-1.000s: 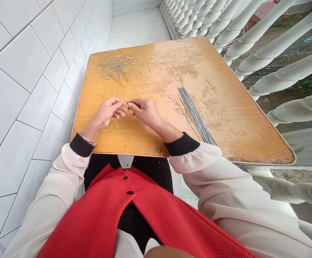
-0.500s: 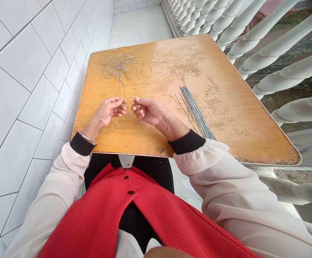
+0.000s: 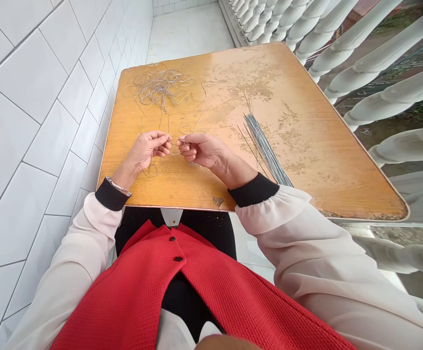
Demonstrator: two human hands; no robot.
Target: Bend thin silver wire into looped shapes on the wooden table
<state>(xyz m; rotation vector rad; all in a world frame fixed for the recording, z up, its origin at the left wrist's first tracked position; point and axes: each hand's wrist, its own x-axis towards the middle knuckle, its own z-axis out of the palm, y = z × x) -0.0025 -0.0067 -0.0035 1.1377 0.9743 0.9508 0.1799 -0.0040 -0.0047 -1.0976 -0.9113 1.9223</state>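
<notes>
Over the near left part of the wooden table (image 3: 211, 189), my two hands face each other a short gap apart. My left hand (image 3: 149, 149) pinches a thin wire between thumb and index finger. Opposite it, my right hand (image 3: 206, 149) is closed in a pinch on thin wire (image 3: 175, 153), which curves in a loop between the fingertips. The wire is so fine that I cannot tell where each end runs. Another curled wire (image 3: 153, 170) lies below my left hand.
A tangled heap of wire (image 3: 164, 86) lies at the table's far left. To the right of my right hand rests a bundle of straight grey wires (image 3: 268, 150), some strands loose beside it. A tiled wall (image 3: 32, 126) stands left, a white balustrade (image 3: 364, 63) right.
My right fingertips have turned slightly and shifted a little left, nearer my left hand. The wire loop between them now hangs lower. My left hand has barely moved.
</notes>
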